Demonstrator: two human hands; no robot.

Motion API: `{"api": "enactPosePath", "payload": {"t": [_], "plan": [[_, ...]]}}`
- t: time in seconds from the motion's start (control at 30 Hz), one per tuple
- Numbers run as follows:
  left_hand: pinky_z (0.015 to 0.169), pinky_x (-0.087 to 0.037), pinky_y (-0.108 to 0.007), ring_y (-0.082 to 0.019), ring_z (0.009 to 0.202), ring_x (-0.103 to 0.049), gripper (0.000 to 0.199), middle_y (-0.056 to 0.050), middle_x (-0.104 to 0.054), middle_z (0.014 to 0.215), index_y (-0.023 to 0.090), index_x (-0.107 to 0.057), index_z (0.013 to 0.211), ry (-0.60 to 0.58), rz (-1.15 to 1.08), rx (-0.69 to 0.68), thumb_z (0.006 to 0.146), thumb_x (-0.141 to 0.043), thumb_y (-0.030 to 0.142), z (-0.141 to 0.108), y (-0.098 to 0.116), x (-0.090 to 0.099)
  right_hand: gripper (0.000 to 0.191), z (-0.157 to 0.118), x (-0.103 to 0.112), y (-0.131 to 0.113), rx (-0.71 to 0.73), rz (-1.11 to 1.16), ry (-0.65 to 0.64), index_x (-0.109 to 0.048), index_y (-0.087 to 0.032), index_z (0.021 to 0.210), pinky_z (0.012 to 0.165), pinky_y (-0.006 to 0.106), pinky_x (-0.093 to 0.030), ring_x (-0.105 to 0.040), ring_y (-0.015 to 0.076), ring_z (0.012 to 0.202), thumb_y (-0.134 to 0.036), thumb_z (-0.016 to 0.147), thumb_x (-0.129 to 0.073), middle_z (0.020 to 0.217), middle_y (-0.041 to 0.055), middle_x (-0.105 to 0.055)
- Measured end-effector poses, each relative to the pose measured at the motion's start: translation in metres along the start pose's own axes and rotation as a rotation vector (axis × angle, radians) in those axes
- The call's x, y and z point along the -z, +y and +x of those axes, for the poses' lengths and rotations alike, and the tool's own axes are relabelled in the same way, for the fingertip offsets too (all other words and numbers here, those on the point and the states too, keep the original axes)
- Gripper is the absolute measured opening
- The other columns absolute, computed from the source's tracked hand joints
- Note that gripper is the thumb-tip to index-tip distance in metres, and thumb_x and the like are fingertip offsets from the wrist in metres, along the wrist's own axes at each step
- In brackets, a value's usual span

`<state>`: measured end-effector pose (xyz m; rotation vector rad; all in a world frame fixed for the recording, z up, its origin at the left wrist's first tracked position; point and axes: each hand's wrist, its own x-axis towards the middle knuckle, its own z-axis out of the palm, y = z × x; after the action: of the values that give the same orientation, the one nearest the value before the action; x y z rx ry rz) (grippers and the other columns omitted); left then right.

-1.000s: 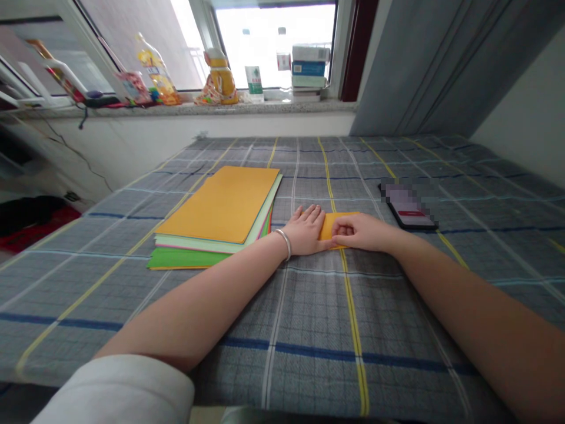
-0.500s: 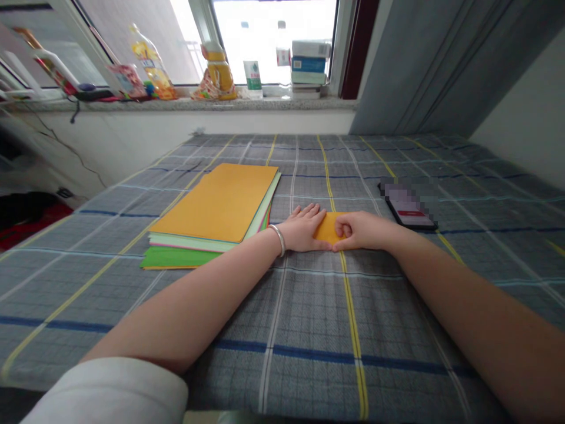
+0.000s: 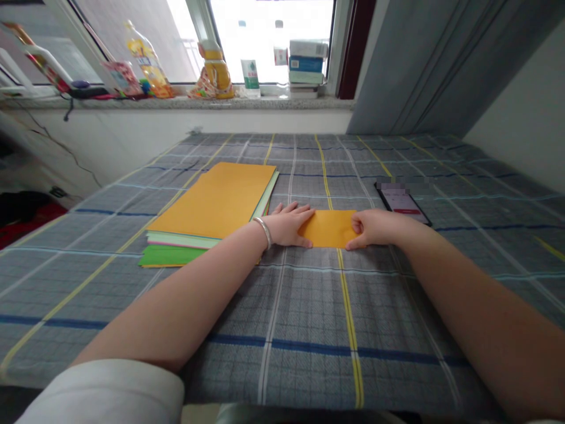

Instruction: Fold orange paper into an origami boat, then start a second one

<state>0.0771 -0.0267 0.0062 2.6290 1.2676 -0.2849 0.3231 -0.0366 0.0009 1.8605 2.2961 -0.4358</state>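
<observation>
A small orange-yellow paper rectangle lies flat on the checked cloth. On its left end rests my left hand, fingers spread and thumb along the near edge; a silver bangle circles the wrist. My right hand is at the paper's right end, its fingers curled in and its thumb on the near corner. Left of my hands sits a stack of coloured paper, orange on top, with pale green and bright green sheets showing beneath.
A phone lies beyond my right forearm. Along the windowsill stand a yellow-labelled bottle, a yellow container, a white-green tube and stacked boxes. A grey curtain hangs at the right.
My hands have moved apart, the left one to the left and the right one to the right. More of the orange-yellow paper shows between them. The view has shifted slightly.
</observation>
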Motion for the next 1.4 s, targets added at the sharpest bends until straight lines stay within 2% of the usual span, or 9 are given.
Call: {"api": "enactPosePath", "payload": {"t": [0.4,0.53,0.63,0.8,0.9,1.0,1.13,1.27,1.4], "plan": [[0.118,-0.014,-0.057,-0.034,0.15,-0.005,0.09,-0.009,-0.011,0.162,0.023,-0.019,0.154,-0.068,-0.039,-0.045,0.079,-0.063,0.044,-0.01,-0.024,0.003,0.041,-0.01,-0.002,0.027,-0.084,0.025,-0.046,-0.055,-0.024,0.072,0.052,0.032,-0.034,-0.06,0.0207,0.067,-0.056,0.058,-0.077,0.073,0.0006,-0.066],[0.118,-0.013,-0.055,-0.033,0.15,-0.001,0.091,-0.011,-0.005,0.162,0.021,-0.015,0.155,-0.111,-0.035,-0.071,0.08,-0.059,0.047,-0.01,-0.027,0.004,0.054,-0.016,-0.003,0.026,-0.092,-0.001,0.055,-0.061,-0.024,0.095,0.057,0.033,-0.041,-0.064,0.0253,0.075,-0.058,0.057,-0.077,0.089,0.0049,-0.069],[0.119,-0.011,-0.054,-0.032,0.15,-0.001,0.088,-0.012,-0.002,0.162,0.021,-0.015,0.155,-0.117,-0.016,-0.094,0.081,-0.056,0.046,-0.011,-0.024,0.006,0.068,-0.024,-0.002,0.02,0.099,-0.011,0.223,-0.058,-0.024,0.119,0.071,0.037,-0.048,-0.064,0.028,0.091,-0.049,0.059,-0.079,0.108,0.0081,-0.067],[0.118,-0.009,-0.057,-0.034,0.15,0.002,0.087,-0.012,-0.002,0.162,0.024,-0.015,0.156,-0.084,-0.008,-0.041,0.083,-0.05,0.058,-0.012,-0.01,-0.001,0.03,-0.032,-0.008,-0.002,0.573,-0.062,0.369,-0.067,-0.024,0.107,0.094,0.04,-0.045,-0.059,0.0258,0.108,-0.026,0.077,-0.065,0.111,0.0066,-0.066],[0.117,-0.007,-0.06,-0.037,0.149,0.003,0.093,-0.014,-0.002,0.161,0.023,-0.017,0.156,0.018,0.017,0.006,0.082,-0.044,0.073,-0.012,0.0,-0.013,0.019,-0.031,-0.015,-0.018,0.656,-0.081,0.42,-0.069,-0.022,0.097,0.09,0.037,-0.046,-0.062,0.0228,0.099,-0.019,0.081,-0.059,0.106,0.0056,-0.068],[0.117,-0.006,-0.06,-0.037,0.149,-0.003,0.084,-0.015,-0.009,0.161,0.019,-0.028,0.153,0.167,0.083,-0.026,0.088,-0.038,0.072,-0.01,0.004,-0.024,0.016,-0.03,-0.022,-0.029,0.674,-0.134,0.495,-0.069,-0.021,0.094,0.086,0.036,-0.046,-0.064,0.022,0.096,-0.018,0.083,-0.058,0.105,0.0049,-0.07],[0.117,-0.012,-0.057,-0.033,0.144,-0.028,0.056,-0.01,-0.042,0.151,0.021,-0.049,0.14,0.405,0.186,-0.222,0.096,-0.04,0.055,-0.006,0.008,-0.027,0.015,-0.027,-0.026,-0.033,0.624,-0.247,0.587,-0.069,-0.02,0.088,0.078,0.035,-0.044,-0.065,0.0218,0.089,-0.023,0.088,-0.055,0.096,0.0045,-0.072],[0.103,-0.037,-0.041,-0.021,0.104,-0.064,0.029,-0.003,-0.071,0.11,0.021,-0.066,0.108,0.537,0.21,-0.331,0.098,-0.044,0.037,0.002,0.015,-0.024,0.017,-0.023,-0.028,-0.035,0.475,-0.255,0.698,-0.067,-0.019,0.083,0.068,0.033,-0.039,-0.064,0.0196,0.078,-0.023,0.09,-0.052,0.084,0.0033,-0.071],[0.082,-0.044,-0.034,-0.019,0.081,-0.066,0.027,-0.003,-0.071,0.087,0.018,-0.066,0.091,0.671,0.2,-0.233,0.097,-0.046,0.035,0.009,0.021,-0.027,0.014,-0.018,-0.03,-0.04,0.356,-0.149,0.783,-0.064,-0.02,0.078,0.064,0.031,-0.036,-0.062,0.0181,0.074,-0.022,0.085,-0.053,0.08,0.0021,-0.07]]}}
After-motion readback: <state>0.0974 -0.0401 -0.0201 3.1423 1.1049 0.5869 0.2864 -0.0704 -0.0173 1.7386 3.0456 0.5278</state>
